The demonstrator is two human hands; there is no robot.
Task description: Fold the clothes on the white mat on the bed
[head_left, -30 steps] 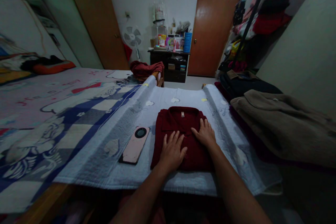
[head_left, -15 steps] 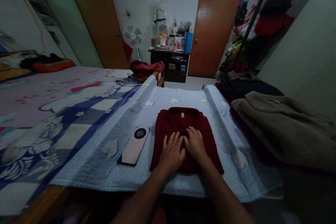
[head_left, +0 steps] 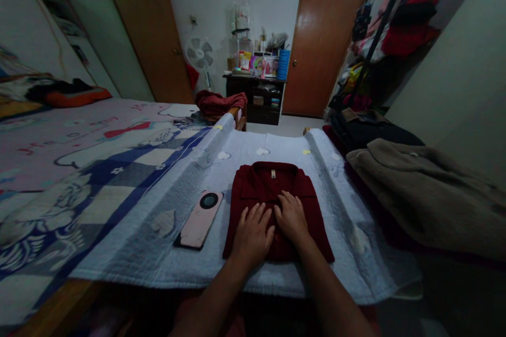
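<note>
Pale-blue quilt (head_left: 158, 268) bears the folded shirt (head_left: 272, 188) (beneath both hands (head_left: 252, 233)).

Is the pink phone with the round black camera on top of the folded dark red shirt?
No, the pink phone lies on the light blue quilted cloth, beside the folded dark red shirt.

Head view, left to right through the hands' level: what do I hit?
Blue-and-white checked bedding → pink-backed phone → left hand → right hand → brown fleecy garment. Folded maroon shirt left out: both hands overlap it.
</note>
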